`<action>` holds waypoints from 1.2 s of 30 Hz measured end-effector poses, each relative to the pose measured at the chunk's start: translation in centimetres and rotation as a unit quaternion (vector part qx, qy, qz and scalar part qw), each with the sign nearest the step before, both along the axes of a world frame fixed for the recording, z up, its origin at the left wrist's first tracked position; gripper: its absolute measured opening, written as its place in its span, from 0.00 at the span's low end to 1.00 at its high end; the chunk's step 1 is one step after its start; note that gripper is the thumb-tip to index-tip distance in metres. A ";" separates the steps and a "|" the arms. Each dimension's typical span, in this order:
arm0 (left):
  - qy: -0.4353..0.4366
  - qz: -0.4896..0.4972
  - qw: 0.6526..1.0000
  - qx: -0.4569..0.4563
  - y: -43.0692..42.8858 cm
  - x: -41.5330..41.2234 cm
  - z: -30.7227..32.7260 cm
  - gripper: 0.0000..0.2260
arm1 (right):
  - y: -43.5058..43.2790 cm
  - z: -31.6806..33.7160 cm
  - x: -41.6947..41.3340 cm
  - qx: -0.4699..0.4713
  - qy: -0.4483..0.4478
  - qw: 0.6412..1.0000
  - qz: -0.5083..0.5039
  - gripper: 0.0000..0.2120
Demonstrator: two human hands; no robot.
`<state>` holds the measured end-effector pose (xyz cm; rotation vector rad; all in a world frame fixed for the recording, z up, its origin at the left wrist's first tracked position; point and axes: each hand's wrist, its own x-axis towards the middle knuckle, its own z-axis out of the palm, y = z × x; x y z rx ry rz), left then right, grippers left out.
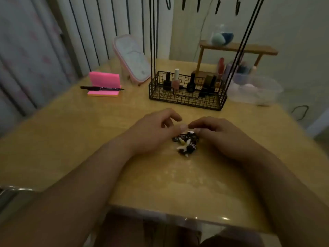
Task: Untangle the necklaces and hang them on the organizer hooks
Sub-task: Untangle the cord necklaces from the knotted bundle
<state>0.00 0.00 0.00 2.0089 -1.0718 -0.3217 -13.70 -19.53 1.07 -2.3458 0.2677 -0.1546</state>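
Dim wooden tabletop [71, 139] across the lower frame, glossy near the front edge. At centre, tangled necklaces [187, 142] bunched in a dark clump with pale tooth-like pendants, lying on the wood between both hands. Right hand [219, 134] curled over the clump's upper edge, fingertips seemingly pinched on it. Left hand [153, 132] just beside, fingers loosely bent and apart, thumb tip meeting the right fingertips; holding a strand or not, impossible to tell. Likely risks: tightening the knots by tugging both ways at once, or snapping a cord by lifting one strand too soon. Farther back, wire basket [187, 100] of nail polish bottles [176, 79] at the organizer's foot. Hooks [183, 4] cut off at the top edge, bar unseen. Number of necklaces lost in blur and gloom.
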 end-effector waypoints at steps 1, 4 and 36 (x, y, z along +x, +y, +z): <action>-0.009 -0.036 0.998 0.049 0.1 0.0 0.1 0.23 | -0.1 0.1 -0.2 -0.007 0.026 0.999 0.018 0.12; -0.111 -0.094 0.980 0.137 0.1 0.4 -0.4 0.34 | -0.4 -0.3 0.0 -0.064 0.036 0.997 0.032 0.10; -0.108 0.053 0.993 -0.007 -0.6 -0.2 -1.7 0.20 | 0.8 -2.2 2.5 -0.137 -0.114 0.983 -0.035 0.06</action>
